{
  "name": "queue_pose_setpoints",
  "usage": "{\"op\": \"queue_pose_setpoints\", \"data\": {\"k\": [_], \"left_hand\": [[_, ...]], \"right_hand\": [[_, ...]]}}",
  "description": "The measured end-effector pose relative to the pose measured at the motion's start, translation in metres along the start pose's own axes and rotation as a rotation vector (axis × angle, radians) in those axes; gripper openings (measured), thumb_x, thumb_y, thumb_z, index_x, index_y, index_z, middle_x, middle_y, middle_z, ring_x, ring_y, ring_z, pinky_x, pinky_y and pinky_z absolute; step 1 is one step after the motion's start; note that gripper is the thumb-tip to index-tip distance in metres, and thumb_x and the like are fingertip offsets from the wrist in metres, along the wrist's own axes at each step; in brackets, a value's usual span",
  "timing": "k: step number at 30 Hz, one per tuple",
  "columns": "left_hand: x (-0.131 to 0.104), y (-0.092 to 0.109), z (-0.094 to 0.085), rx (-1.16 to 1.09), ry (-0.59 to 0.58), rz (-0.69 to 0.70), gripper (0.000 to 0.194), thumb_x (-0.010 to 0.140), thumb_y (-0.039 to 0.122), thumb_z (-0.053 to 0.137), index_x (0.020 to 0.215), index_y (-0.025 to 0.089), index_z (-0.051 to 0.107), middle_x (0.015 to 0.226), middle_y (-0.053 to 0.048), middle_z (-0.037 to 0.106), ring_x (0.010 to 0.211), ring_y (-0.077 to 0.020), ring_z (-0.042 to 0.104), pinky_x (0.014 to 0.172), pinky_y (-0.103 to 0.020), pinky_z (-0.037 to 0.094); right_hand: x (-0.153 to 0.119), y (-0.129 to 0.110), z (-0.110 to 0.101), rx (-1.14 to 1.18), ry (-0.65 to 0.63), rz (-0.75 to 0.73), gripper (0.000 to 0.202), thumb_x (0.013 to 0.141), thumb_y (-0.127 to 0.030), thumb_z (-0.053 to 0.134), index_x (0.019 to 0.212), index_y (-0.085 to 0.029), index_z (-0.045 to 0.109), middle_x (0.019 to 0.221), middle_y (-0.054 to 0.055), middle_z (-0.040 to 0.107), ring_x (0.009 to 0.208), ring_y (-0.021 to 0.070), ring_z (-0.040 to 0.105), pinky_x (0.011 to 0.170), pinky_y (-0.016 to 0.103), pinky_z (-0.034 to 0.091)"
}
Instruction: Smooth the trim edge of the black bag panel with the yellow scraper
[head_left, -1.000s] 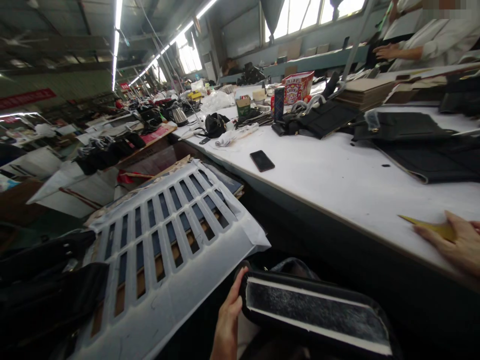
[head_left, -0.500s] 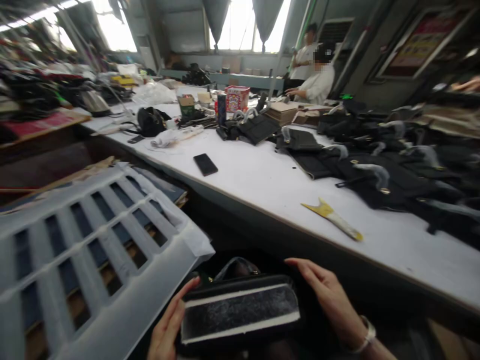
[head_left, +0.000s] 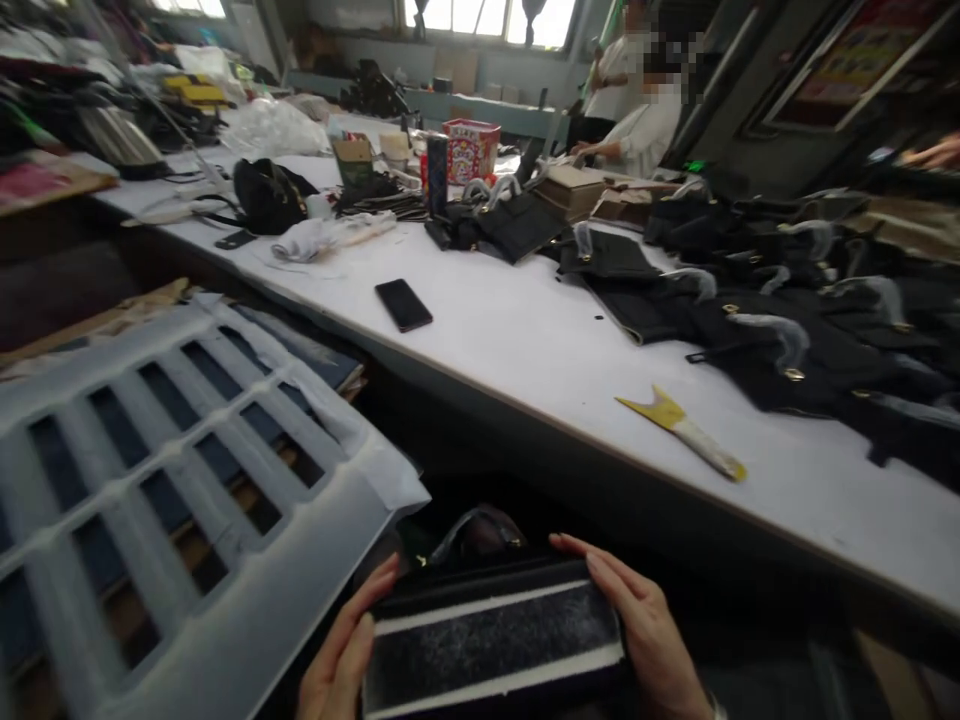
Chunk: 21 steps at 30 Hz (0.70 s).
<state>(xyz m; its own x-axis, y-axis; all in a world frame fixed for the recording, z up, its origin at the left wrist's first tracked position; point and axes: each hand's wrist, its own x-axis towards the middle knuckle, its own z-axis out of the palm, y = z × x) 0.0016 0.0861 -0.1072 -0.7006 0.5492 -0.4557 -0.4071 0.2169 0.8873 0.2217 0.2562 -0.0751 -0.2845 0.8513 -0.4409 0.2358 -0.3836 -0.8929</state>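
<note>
Down in front of the long white worktable, below its near edge, both hands hold a flat black bag panel with a fuzzy dark strip framed by two pale foam edges. The left hand cups its left end, fingers curled up against the side. The right hand lies over the right end, fingers spread flat along the top edge and thumb side pressed to the panel.

On the worktable, right of the panel and farther back, rests a yellow flat scraper with a forked tip and a pale wrapped handle, untouched. Left of it, well apart, a black smartphone lies face up. Behind the scraper, black leather bag pieces with brass studs and plastic-wrapped handles are heaped. At the worktable's far end stands a red patterned box, with a seated person in white beyond. Left of the worktable, a white slotted foam sheet slopes over blue boards.
</note>
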Motion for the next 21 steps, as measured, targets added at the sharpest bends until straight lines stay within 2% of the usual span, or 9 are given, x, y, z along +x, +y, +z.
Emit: {"op": "queue_pose_setpoints", "data": {"k": [5, 7, 9, 11, 13, 15, 16, 18, 21], "left_hand": [[-0.004, 0.003, -0.001, -0.071, -0.108, 0.050, 0.044, 0.086, 0.057, 0.055, 0.110, 0.025, 0.072, 0.134, -0.006, 0.063, 0.133, -0.0308, 0.049, 0.121, -0.052, 0.024], [-0.006, 0.001, -0.006, -0.085, -0.126, 0.037, 0.047, 0.090, 0.056, 0.048, 0.119, 0.025, 0.068, 0.138, -0.006, 0.060, 0.135, -0.0299, 0.047, 0.120, -0.052, 0.025], [-0.011, -0.002, -0.011, -0.004, -0.117, 0.112, 0.050, 0.095, 0.055, 0.038, 0.130, 0.027, 0.060, 0.146, -0.006, 0.052, 0.140, -0.0286, 0.040, 0.122, -0.053, 0.019], [-0.017, -0.004, -0.016, 0.221, -0.122, 0.323, 0.050, 0.098, 0.051, 0.034, 0.140, 0.029, 0.050, 0.154, -0.004, 0.042, 0.146, -0.0271, 0.029, 0.124, -0.054, 0.007], [-0.024, -0.004, -0.018, 0.527, -0.168, 0.569, 0.053, 0.097, 0.048, 0.038, 0.148, 0.032, 0.035, 0.158, -0.001, 0.033, 0.149, -0.0260, 0.021, 0.124, -0.053, -0.001], [-0.030, -0.002, -0.016, 0.770, -0.221, 0.726, 0.065, 0.095, 0.049, 0.047, 0.152, 0.032, 0.022, 0.159, -0.001, 0.029, 0.149, -0.0275, 0.020, 0.124, -0.054, 0.004], [-0.031, -0.001, -0.014, 0.854, -0.223, 0.766, 0.071, 0.092, 0.052, 0.050, 0.152, 0.030, 0.018, 0.159, -0.001, 0.029, 0.149, -0.0287, 0.020, 0.124, -0.054, 0.010], [-0.032, 0.002, -0.008, 0.982, -0.176, 0.806, 0.081, 0.089, 0.059, 0.050, 0.153, 0.027, 0.013, 0.159, -0.002, 0.029, 0.148, -0.0302, 0.023, 0.121, -0.054, 0.021], [-0.027, 0.003, -0.003, 1.155, -0.075, 0.844, 0.082, 0.090, 0.063, 0.046, 0.154, 0.023, 0.013, 0.158, -0.002, 0.032, 0.147, -0.0280, 0.026, 0.119, -0.051, 0.029]], "right_hand": [[0.008, 0.015, -0.012, -0.069, 0.011, 0.050, 0.056, 0.075, -0.067, 0.067, 0.112, -0.025, 0.074, 0.127, 0.005, 0.067, 0.122, 0.0291, 0.057, 0.100, 0.029, 0.049], [0.006, 0.020, -0.015, -0.109, 0.015, 0.036, 0.058, 0.077, -0.070, 0.062, 0.116, -0.028, 0.071, 0.130, 0.004, 0.065, 0.126, 0.0299, 0.054, 0.111, 0.036, 0.041], [0.001, 0.026, -0.017, -0.240, 0.059, -0.045, 0.058, 0.083, -0.070, 0.053, 0.125, -0.032, 0.065, 0.136, 0.002, 0.061, 0.131, 0.0309, 0.049, 0.118, 0.047, 0.030], [-0.005, 0.031, -0.017, -0.492, 0.108, -0.292, 0.057, 0.090, -0.065, 0.045, 0.137, -0.033, 0.055, 0.145, 0.001, 0.053, 0.136, 0.0316, 0.043, 0.120, 0.054, 0.022], [-0.010, 0.035, -0.015, -0.814, 0.108, -0.662, 0.059, 0.094, -0.056, 0.043, 0.148, -0.031, 0.040, 0.151, 0.003, 0.044, 0.140, 0.0322, 0.038, 0.120, 0.055, 0.019], [-0.012, 0.038, -0.012, -1.080, 0.092, -1.019, 0.065, 0.096, -0.051, 0.041, 0.153, -0.023, 0.028, 0.153, 0.009, 0.041, 0.140, 0.0345, 0.037, 0.118, 0.055, 0.021], [-0.013, 0.039, -0.010, -1.170, 0.097, -1.141, 0.067, 0.096, -0.051, 0.039, 0.154, -0.019, 0.026, 0.152, 0.012, 0.042, 0.138, 0.0360, 0.038, 0.116, 0.055, 0.024], [-0.012, 0.039, -0.005, -1.255, 0.123, -1.263, 0.070, 0.097, -0.053, 0.033, 0.154, -0.013, 0.024, 0.149, 0.017, 0.044, 0.136, 0.0392, 0.041, 0.112, 0.057, 0.029], [-0.006, 0.036, 0.002, -1.277, 0.142, -1.279, 0.071, 0.098, -0.053, 0.029, 0.153, -0.009, 0.024, 0.148, 0.021, 0.045, 0.135, 0.0409, 0.041, 0.109, 0.059, 0.033]]}}
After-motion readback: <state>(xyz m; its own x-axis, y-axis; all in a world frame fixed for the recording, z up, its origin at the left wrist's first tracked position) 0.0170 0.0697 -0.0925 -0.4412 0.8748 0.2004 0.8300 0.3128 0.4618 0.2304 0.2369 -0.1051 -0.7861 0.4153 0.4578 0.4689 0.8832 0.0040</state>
